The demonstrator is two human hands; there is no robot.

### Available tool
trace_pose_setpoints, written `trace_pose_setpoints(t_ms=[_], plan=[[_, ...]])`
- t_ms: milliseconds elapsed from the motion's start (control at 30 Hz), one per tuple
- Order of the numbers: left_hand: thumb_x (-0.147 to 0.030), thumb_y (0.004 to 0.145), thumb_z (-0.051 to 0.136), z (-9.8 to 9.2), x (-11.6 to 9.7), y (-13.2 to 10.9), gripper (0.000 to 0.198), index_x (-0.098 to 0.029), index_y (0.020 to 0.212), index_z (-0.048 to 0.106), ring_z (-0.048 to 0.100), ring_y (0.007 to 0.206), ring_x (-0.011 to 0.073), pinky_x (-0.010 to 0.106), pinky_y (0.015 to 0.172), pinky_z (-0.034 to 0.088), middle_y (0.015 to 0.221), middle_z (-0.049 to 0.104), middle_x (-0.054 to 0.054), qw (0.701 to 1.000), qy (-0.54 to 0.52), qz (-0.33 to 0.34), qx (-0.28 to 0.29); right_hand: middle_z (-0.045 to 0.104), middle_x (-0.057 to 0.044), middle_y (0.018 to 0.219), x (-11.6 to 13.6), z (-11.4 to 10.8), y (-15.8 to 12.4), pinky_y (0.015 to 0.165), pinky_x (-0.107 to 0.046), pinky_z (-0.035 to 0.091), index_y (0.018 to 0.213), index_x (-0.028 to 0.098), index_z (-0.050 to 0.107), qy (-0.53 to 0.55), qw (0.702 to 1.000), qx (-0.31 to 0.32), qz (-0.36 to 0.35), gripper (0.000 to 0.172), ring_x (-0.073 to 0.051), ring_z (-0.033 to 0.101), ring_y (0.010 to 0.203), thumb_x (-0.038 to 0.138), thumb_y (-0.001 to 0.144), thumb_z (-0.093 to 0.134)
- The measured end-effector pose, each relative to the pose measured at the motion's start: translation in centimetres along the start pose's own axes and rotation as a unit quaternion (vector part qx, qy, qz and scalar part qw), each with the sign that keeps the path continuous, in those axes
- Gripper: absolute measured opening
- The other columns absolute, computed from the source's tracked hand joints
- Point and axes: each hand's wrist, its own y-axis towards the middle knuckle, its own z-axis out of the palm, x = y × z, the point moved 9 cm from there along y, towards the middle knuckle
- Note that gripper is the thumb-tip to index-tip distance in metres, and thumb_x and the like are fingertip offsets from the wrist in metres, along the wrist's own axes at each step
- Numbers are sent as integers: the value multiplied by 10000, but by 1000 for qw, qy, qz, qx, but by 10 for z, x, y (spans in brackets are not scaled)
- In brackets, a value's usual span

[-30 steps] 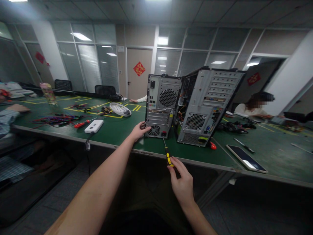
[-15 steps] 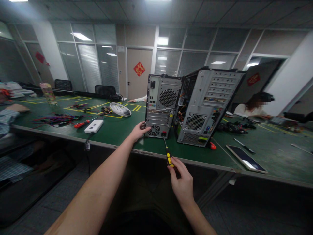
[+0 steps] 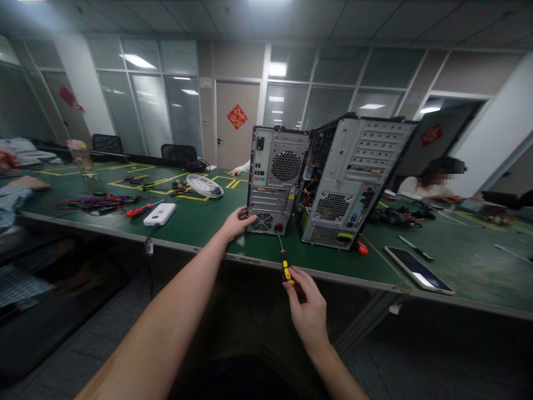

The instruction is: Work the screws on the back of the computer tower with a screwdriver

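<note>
A smaller computer case (image 3: 278, 141) stands upright with its rear panel facing me. My left hand (image 3: 237, 223) grips its lower left edge, thumb on the rear panel by the fan grille and fingers round the side. In my right hand (image 3: 308, 305), a black and yellow screwdriver (image 3: 285, 264) is pinched by the end of its handle. Its shaft points up to the bottom edge of the case, just under the red switch; whether the tip touches a screw cannot be made out. Close by on the right, a larger computer case (image 3: 333, 183) stands tilted in view.
On the green table (image 3: 195, 228) lie a white power bank (image 3: 160, 214), a red screwdriver (image 3: 139, 210), loose wires (image 3: 97, 203) and a white round basket (image 3: 205, 185). A tablet (image 3: 418, 269), a pen (image 3: 415, 248) and black cables (image 3: 402, 215) lie right. Other people sit at both sides.
My right hand and the screwdriver handle have shifted slightly to the left. My left hand stays on the case. Across the table, another person's hand has moved a little.
</note>
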Motion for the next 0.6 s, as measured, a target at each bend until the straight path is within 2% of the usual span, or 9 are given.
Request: trace_pose_setpoints(t_ms=[100, 233, 367, 533, 600], plan=[[-335, 720, 989, 0, -1, -1, 688, -149, 1297, 663, 716, 1297, 317, 550, 1226, 483, 1424, 718, 213, 1000, -2, 1, -1, 792, -132, 1280, 0, 0, 0, 976, -458, 674, 1252, 238, 800, 1, 1000, -2, 2, 248, -293, 773, 1175, 299, 1031, 708], [-342, 730, 982, 1, -2, -2, 661, -145, 1277, 668, 715, 1296, 317, 544, 1217, 494, 1426, 718, 215, 1000, -1, 3, 1, 790, -121, 1310, 5, -1, -1, 1060, -480, 643, 1264, 245, 816, -33, 999, -1, -30, 258, -290, 764, 1216, 252, 1042, 683], [-357, 730, 982, 2, -4, -2, 655, -154, 1272, 677, 708, 1310, 317, 538, 1225, 487, 1412, 728, 203, 1000, 5, 10, 4, 762, -106, 1389, 10, -1, -1, 1053, -459, 654, 1359, 291, 791, -57, 996, 14, -62, 354, -275, 760, 1227, 203, 1056, 631], [-351, 730, 983, 2, -2, -1, 665, -165, 1292, 681, 708, 1311, 332, 565, 1227, 481, 1404, 730, 200, 1000, 11, 8, 1, 725, -79, 1473, 19, 4, -2, 1052, -555, 641, 1469, 355, 714, -93, 987, 57, -116, 540, -295, 712, 1251, 87, 1051, 504], [-347, 737, 978, 2, -2, 0, 654, -165, 1290, 680, 709, 1308, 329, 555, 1224, 488, 1413, 726, 198, 1000, 11, 7, -1, 717, -83, 1486, 20, 5, -2, 1027, -562, 649, 1473, 344, 710, -103, 986, 62, -118, 545, -301, 716, 1225, 79, 1052, 487]])
